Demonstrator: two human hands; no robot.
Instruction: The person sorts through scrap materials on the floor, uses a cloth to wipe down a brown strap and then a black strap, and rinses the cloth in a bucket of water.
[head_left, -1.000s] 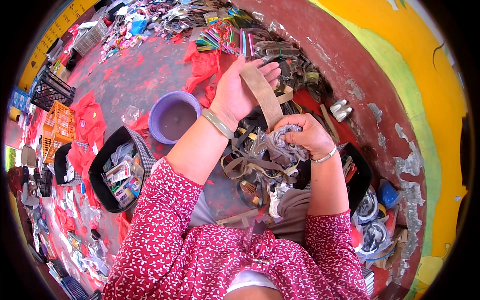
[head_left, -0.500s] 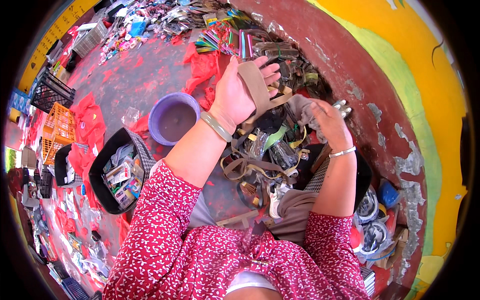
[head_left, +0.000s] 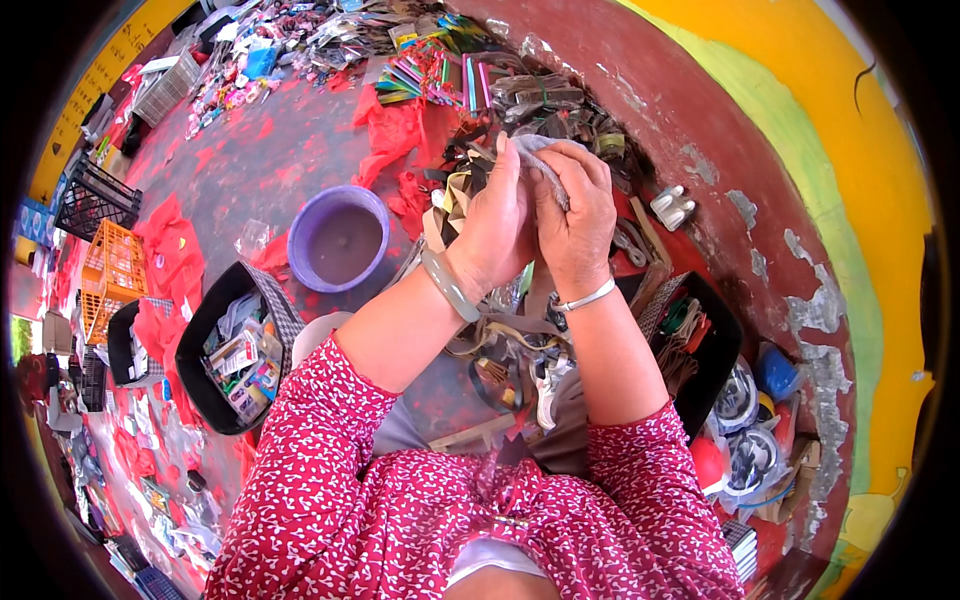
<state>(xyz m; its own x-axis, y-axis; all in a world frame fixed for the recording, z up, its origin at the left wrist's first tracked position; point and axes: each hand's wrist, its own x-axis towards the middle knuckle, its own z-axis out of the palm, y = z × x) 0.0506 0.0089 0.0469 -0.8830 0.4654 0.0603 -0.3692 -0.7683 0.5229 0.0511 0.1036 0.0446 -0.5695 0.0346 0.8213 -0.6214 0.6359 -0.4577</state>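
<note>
My two hands meet in front of me, above a heap of straps and small plastic-wrapped goods. In my right hand (head_left: 580, 215) is a grey cloth (head_left: 545, 160), bunched and pressed against the fingers of the other hand. My left hand (head_left: 492, 228), with a pale bangle at the wrist, is closed around a flat tan strap (head_left: 434, 230), and its loops hang beside the palm. The left fingers are mostly hidden behind the right hand and the cloth. Below lie more brown straps (head_left: 515, 330) and a whitish object (head_left: 549, 390) near my leg.
A purple basin (head_left: 296, 250) of murky water stands to the left. Black bins (head_left: 188, 370) with packaged goods lie beyond it, and another black bin (head_left: 725, 340) is at my right. A peeling wall (head_left: 700, 170) bounds the right side. White gloves or a similar white object (head_left: 672, 207) lie by it.
My right hand has moved left and up with the cloth to meet my left hand. The left hand, previously spread with the strap across its palm, has turned and closed.
</note>
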